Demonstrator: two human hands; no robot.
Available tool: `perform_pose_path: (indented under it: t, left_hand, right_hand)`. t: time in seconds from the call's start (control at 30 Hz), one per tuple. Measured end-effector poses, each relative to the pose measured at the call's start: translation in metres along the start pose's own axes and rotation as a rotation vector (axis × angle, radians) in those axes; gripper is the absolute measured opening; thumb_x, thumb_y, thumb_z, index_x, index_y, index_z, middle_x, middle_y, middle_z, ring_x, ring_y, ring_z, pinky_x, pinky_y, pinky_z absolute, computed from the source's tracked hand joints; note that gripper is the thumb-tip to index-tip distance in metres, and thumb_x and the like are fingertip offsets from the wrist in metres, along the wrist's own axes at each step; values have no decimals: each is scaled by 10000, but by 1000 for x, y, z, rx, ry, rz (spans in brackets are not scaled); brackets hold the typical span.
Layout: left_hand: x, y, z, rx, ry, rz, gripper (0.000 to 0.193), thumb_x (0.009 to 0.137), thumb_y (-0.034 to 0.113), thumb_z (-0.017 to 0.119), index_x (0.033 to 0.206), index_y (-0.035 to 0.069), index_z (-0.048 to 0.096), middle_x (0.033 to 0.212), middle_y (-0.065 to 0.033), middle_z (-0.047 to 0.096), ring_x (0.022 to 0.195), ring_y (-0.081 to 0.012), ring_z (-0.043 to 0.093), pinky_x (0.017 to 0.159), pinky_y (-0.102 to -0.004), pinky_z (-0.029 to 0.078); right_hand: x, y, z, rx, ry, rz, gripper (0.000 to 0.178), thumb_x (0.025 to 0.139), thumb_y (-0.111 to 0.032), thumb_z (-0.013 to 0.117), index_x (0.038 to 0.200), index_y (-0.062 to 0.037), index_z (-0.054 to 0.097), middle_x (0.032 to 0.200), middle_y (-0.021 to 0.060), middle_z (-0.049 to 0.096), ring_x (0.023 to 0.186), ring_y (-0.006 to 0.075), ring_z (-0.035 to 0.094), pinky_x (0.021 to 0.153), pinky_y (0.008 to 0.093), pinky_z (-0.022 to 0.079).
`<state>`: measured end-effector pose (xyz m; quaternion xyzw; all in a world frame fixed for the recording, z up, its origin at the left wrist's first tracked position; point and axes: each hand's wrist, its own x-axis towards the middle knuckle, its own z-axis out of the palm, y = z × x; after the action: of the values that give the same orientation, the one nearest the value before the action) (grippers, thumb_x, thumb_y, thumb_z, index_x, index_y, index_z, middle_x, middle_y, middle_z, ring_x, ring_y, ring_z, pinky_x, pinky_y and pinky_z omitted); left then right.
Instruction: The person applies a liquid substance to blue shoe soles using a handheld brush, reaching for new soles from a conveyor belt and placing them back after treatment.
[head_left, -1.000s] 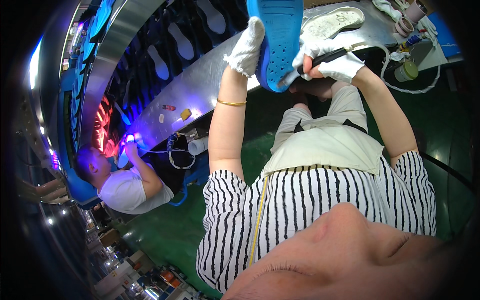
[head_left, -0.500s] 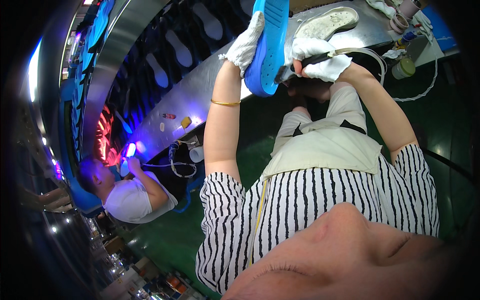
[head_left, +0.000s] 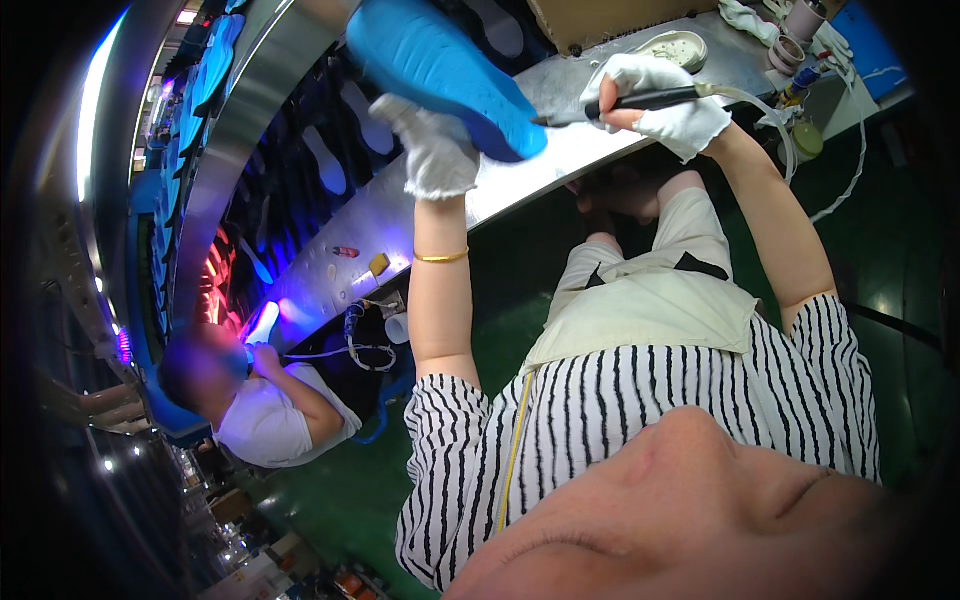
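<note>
My left hand (head_left: 437,150), in a white knit glove, holds a blue shoe sole (head_left: 440,65) by its near edge. The sole is tilted above the bench and smeared by motion. In my right hand (head_left: 655,105), gloved in white with bare fingertips showing, is a black-handled brush-like tool (head_left: 655,99) with a pale hose (head_left: 765,108) running from its back end. Its tip points left, close to the sole's near end; whether they touch I cannot tell. Behind the right hand, a white sole (head_left: 675,48) lies on the metal bench (head_left: 520,185), partly hidden.
Left of the bench runs a dark conveyor (head_left: 300,190) carrying several soles. Farther along, a co-worker (head_left: 285,410) holds a brightly lit sole. A cardboard box (head_left: 610,20) stands at the back. Cups (head_left: 785,52), white gloves and a blue bin (head_left: 865,50) are at right.
The blue sole has swung left and turned, from upright with its holed side showing to slanting with a smoother face showing. My left hand moved left; the tool has come away from the sole's side.
</note>
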<state>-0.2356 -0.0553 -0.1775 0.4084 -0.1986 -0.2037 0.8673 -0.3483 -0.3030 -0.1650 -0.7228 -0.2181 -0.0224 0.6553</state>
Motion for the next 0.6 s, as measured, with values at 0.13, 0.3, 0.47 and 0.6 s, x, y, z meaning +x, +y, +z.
perform_pose_path:
  t: [0.13,0.3,0.47,0.6]
  left_hand:
    - [-19,-6,-19,-744,-209,-260,901,857,700,440,1346,-57,415,1318,-225,513,1232,-337,502,1080,-444,388]
    - [-57,-58,-20,-465,168,-424,873,881,645,447,1430,-22,328,1392,-252,437,1283,-391,444,1100,-511,344]
    - [-82,-95,10,-677,-109,-378,710,916,459,505,1428,-1,331,1367,-235,469,1208,-397,512,1022,-498,440]
    - [-74,-104,27,-836,-53,-382,620,942,495,509,1360,44,427,1238,-183,571,1045,-333,617,905,-466,534]
  right_hand:
    - [-9,4,9,19,215,66,135,826,-26,709,903,-50,600,870,8,622,773,89,575,723,232,479]
    - [-19,22,23,137,273,78,154,805,-12,721,887,-42,594,819,29,633,744,80,600,671,237,494]
    - [-6,30,22,-113,491,-110,169,814,-25,712,909,-39,572,804,18,623,698,76,593,654,219,488]
    - [-5,24,41,-363,463,-156,168,817,29,677,922,-38,564,840,36,618,736,86,610,688,229,504]
